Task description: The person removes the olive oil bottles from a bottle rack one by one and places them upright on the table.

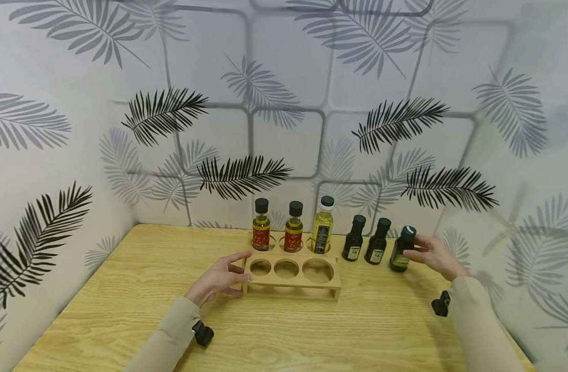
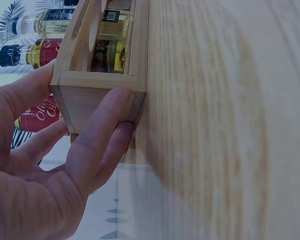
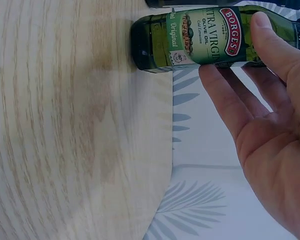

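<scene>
In the head view, my left hand (image 1: 218, 279) holds the left end of a two-tier wooden bottle rack (image 1: 288, 281). Its fingers (image 2: 102, 115) lie against the end panel in the left wrist view. To the right, my right hand (image 1: 437, 256) grips a dark green olive oil bottle (image 1: 400, 258), which leans slightly. The right wrist view shows the thumb on that bottle's shoulder and the fingers along its side, with the BORGES label (image 3: 210, 37) facing the camera. The rack's front row has three round holes; its back row holds three bottles.
Two red-labelled oil bottles (image 1: 261, 232) (image 1: 293, 235) and a clear yellow oil bottle (image 1: 322, 230) stand in the back row. Two more dark bottles (image 1: 353, 243) (image 1: 377, 247) are right of the rack on the wooden table (image 1: 284, 341). A leaf-patterned wall (image 1: 288, 139) rises behind.
</scene>
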{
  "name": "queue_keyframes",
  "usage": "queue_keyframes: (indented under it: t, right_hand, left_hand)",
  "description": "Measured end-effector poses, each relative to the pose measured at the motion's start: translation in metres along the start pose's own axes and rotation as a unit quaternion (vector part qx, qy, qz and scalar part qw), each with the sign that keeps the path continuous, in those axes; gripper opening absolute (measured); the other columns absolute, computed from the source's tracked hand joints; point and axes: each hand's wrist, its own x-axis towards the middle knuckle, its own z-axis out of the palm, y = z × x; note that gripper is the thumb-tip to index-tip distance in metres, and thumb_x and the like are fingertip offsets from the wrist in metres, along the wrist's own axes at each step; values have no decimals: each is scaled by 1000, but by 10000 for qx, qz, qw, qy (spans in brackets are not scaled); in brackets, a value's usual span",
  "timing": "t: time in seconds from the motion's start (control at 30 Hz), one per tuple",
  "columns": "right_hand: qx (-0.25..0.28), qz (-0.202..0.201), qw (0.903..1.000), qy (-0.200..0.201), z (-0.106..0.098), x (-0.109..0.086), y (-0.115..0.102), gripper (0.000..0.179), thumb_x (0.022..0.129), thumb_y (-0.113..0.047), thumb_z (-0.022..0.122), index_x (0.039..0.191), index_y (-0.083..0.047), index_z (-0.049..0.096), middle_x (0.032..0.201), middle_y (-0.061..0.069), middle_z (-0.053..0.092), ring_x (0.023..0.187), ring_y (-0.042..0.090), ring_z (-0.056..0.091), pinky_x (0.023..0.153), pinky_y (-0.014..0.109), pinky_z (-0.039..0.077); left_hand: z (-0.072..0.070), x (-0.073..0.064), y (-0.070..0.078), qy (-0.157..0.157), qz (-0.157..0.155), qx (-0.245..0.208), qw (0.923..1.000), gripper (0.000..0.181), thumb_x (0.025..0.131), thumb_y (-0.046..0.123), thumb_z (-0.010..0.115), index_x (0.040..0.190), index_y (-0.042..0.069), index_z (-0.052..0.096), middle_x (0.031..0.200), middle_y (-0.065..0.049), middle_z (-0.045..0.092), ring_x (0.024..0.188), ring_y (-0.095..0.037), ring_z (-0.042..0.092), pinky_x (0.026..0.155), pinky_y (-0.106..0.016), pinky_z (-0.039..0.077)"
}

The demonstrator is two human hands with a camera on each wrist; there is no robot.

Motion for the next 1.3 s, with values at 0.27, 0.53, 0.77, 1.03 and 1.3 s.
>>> queue_keyframes:
  t: [0.27, 0.53, 0.77, 1.03, 1.3]
  right_hand:
    - [-8, 309, 9995, -46, -2, 1, 6, 80, 102, -28, 56, 150, 17, 11, 151, 43, 14, 134, 60, 27, 105, 65, 38]
    - [362, 508, 9980, -94, -4, 4, 11, 79, 104, -22, 51, 150, 16, 0, 152, 43, 5, 136, 56, 28, 102, 51, 48]
    - [330, 809, 9958, 287, 5, 9, 6, 95, 100, -43, 55, 153, 9, -5, 156, 39, 3, 139, 55, 24, 104, 54, 45]
    - [405, 868, 9931, 682, 15, 16, -3, 78, 101, -45, 49, 153, 6, 22, 153, 34, 25, 133, 49, 41, 104, 54, 47]
    - [437, 837, 9945, 463, 10, 14, -6, 68, 104, -37, 47, 151, 8, 25, 152, 34, 27, 136, 51, 35, 107, 55, 43]
  left_hand:
    - [1, -2, -1, -38, -15, -2, 10000, 70, 88, 11, 74, 150, 23, 43, 133, -28, 47, 103, -27, 65, 75, -47, 61]
    - [1, -2, -1, 7, -48, 40, 10000, 70, 89, 11, 74, 150, 25, 43, 135, -28, 46, 106, -29, 64, 75, -46, 61]
    - [-1, -3, 0, 4, -10, 61, 10000, 70, 89, 12, 73, 150, 24, 42, 134, -28, 47, 103, -27, 65, 75, -46, 61]
    - [-2, -2, 1, -12, 1, 89, 10000, 71, 89, 13, 73, 151, 24, 41, 133, -27, 47, 102, -26, 65, 75, -46, 61]
    - [-2, -2, 1, -26, 1, 108, 9999, 71, 89, 13, 73, 151, 23, 41, 134, -28, 47, 102, -26, 65, 75, -45, 61]
